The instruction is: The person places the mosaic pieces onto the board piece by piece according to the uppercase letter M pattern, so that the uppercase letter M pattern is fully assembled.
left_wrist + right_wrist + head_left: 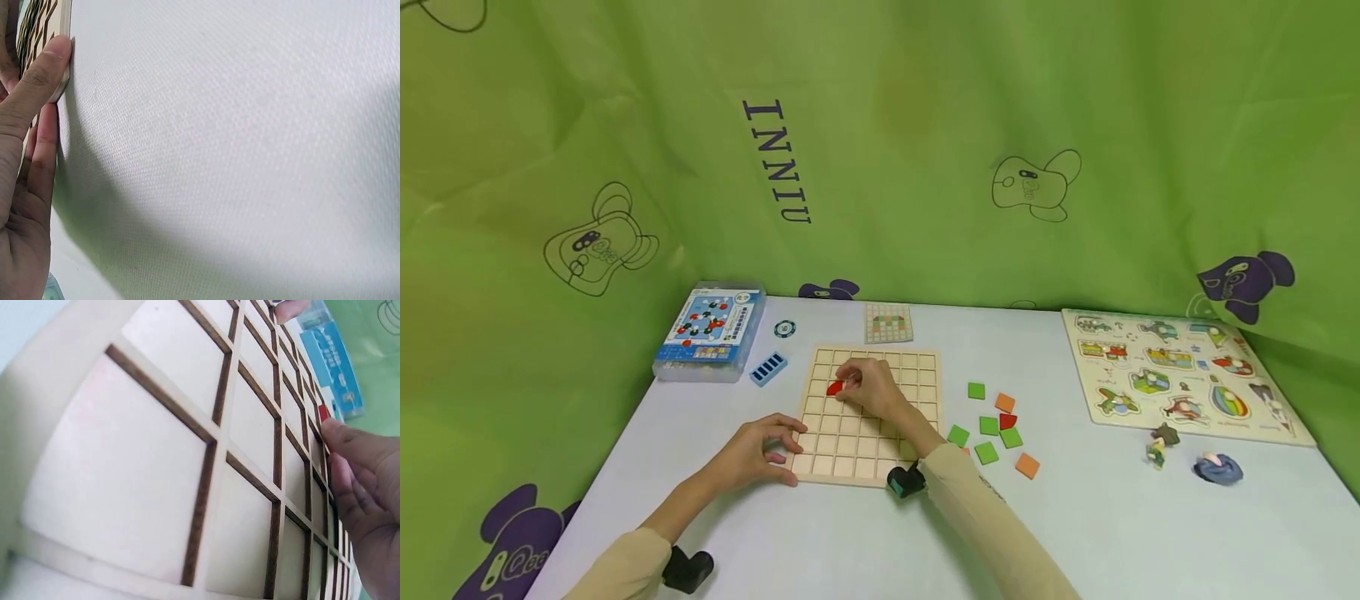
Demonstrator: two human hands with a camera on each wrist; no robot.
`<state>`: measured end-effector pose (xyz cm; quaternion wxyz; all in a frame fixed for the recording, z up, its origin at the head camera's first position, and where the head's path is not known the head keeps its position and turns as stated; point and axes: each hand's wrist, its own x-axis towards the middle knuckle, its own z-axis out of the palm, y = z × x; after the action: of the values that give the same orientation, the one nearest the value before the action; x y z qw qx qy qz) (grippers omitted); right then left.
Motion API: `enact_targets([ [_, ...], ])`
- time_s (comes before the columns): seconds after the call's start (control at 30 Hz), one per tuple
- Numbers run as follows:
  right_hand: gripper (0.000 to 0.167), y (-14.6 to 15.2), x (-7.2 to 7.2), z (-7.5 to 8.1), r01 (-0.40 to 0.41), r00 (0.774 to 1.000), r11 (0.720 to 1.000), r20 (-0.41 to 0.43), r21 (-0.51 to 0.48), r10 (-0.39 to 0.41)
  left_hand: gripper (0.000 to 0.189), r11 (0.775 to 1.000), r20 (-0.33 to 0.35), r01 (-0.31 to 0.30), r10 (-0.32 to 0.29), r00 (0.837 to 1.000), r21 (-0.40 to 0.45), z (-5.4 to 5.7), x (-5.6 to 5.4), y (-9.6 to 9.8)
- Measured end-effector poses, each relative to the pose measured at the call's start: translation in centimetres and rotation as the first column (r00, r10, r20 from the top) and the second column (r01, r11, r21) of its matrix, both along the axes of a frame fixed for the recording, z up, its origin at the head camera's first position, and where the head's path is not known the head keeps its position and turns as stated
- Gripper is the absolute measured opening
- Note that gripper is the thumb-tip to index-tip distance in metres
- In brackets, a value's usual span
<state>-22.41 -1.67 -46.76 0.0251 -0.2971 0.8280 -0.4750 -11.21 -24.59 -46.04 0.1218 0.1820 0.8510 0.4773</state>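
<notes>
My right hand (872, 388) pinches a red piece (833, 389) over the board (844, 445); left hand (752, 450), fingers spread, touches its edge.

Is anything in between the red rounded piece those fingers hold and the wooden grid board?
Nothing visible. The right hand holds the small red rounded piece at the far-left part of the pale wooden grid board; whether it's seated is hidden. The left hand grips the near-left corner, aside.

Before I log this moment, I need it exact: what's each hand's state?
Left hand: closed, holding the square pale wooden grid board by its edge.
Right hand: closed, pinching a small red tile over that board.
</notes>
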Motion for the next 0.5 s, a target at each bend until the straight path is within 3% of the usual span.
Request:
enact_targets([
  [0.5, 0.022, -0.4, 0.1, 1.4, 0.044, 0.998, 0.996, 0.049, 0.080, -0.048, 0.029, 0.999, -0.029, -0.018, 0.016, 0.999, -0.052, 0.2, 0.0, 0.2],
])
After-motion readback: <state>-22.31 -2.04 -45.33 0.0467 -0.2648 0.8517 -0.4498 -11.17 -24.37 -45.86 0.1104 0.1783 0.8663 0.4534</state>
